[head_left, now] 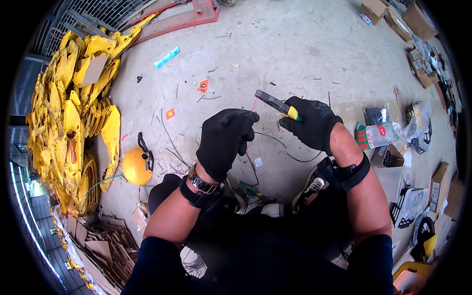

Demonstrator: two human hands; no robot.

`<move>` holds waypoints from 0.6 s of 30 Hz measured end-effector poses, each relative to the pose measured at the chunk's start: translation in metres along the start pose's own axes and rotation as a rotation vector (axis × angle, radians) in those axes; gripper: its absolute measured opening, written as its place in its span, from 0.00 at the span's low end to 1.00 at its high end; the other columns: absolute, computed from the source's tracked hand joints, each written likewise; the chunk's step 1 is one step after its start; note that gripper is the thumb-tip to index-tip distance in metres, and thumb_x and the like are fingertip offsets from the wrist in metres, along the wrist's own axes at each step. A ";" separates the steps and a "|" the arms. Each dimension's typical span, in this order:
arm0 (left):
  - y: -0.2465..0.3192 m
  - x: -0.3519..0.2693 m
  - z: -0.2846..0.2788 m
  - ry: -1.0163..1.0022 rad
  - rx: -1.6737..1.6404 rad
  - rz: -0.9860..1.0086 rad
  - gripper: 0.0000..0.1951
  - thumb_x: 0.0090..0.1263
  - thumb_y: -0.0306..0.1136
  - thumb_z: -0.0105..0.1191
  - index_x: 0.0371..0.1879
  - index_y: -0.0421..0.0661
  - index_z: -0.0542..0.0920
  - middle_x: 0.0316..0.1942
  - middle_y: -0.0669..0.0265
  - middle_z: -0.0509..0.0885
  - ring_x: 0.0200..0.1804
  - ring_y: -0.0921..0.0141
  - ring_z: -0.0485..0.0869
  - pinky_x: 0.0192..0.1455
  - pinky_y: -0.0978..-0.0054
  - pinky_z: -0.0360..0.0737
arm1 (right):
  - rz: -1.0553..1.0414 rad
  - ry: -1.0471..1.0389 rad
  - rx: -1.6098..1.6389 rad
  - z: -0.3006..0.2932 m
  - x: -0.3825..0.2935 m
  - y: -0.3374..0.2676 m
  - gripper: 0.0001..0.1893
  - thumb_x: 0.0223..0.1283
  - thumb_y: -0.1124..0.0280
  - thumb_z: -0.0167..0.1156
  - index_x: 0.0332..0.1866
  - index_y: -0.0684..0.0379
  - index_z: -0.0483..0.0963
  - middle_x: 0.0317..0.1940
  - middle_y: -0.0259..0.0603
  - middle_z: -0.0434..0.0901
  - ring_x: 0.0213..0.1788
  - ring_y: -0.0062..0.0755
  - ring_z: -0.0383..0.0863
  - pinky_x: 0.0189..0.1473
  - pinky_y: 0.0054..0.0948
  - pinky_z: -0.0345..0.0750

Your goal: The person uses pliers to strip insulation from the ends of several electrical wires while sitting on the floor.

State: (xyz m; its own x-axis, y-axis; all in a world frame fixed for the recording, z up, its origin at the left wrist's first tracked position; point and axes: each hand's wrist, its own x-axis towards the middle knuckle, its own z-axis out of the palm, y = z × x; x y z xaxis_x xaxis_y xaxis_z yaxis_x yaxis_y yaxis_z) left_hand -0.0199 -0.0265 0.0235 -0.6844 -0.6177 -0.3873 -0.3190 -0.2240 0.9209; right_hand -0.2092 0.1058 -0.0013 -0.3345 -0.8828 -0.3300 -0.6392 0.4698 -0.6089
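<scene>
My left hand (228, 142), in a black work glove, pinches a thin red wire (254, 105) between thumb and fingertips. The wire's upper end reaches the tip of a wire stripper (273, 101) with a flat dark head and yellow-green handles. My right hand (309, 123), gloved in black too, is closed around those handles; whether the jaws bite the wire cannot be told. Below the hands, a dark cable (271, 138) curves over the concrete floor (280, 55). Between my shoes lie yellow-green-handled tools (247, 190), partly hidden by my legs.
Yellow metal parts (70, 118) are piled at left, with a yellow helmet (137, 166) beside them. Flattened cardboard (107, 243) lies at lower left. A red steel frame (177, 24) stands at the top. Cardboard boxes (420, 20) and plastic bags (381, 133) line the right; wire scraps litter the floor.
</scene>
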 end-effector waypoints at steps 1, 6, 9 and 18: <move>0.000 0.000 0.000 -0.002 0.011 0.006 0.12 0.75 0.33 0.54 0.44 0.37 0.86 0.23 0.68 0.80 0.19 0.80 0.72 0.22 0.82 0.67 | 0.004 -0.018 0.008 0.000 0.000 0.000 0.17 0.68 0.53 0.60 0.49 0.56 0.74 0.40 0.52 0.85 0.46 0.57 0.84 0.47 0.48 0.77; 0.000 0.000 0.003 0.018 0.007 -0.013 0.12 0.74 0.33 0.56 0.44 0.37 0.86 0.23 0.68 0.80 0.19 0.80 0.72 0.22 0.82 0.67 | 0.034 -0.126 0.108 0.003 -0.004 -0.008 0.17 0.68 0.54 0.59 0.50 0.56 0.74 0.39 0.51 0.84 0.45 0.55 0.84 0.47 0.46 0.77; 0.001 -0.001 0.004 0.022 0.036 -0.002 0.11 0.74 0.33 0.56 0.43 0.37 0.86 0.23 0.69 0.80 0.19 0.80 0.72 0.21 0.82 0.67 | -0.015 -0.077 0.003 0.007 -0.004 -0.009 0.17 0.68 0.54 0.59 0.52 0.55 0.75 0.40 0.50 0.84 0.46 0.55 0.84 0.47 0.46 0.77; 0.000 -0.002 0.006 -0.007 0.112 0.007 0.12 0.75 0.31 0.53 0.43 0.37 0.87 0.20 0.72 0.76 0.18 0.81 0.70 0.21 0.82 0.65 | -0.108 -0.002 -0.061 0.017 -0.006 -0.004 0.17 0.66 0.57 0.61 0.54 0.55 0.75 0.41 0.50 0.84 0.46 0.55 0.84 0.49 0.47 0.79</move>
State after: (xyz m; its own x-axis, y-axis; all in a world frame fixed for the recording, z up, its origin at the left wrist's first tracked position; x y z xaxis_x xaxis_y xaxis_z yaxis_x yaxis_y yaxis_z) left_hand -0.0224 -0.0205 0.0239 -0.6915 -0.6133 -0.3818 -0.3853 -0.1340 0.9130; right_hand -0.1930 0.1097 -0.0087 -0.2602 -0.9281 -0.2664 -0.7126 0.3707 -0.5956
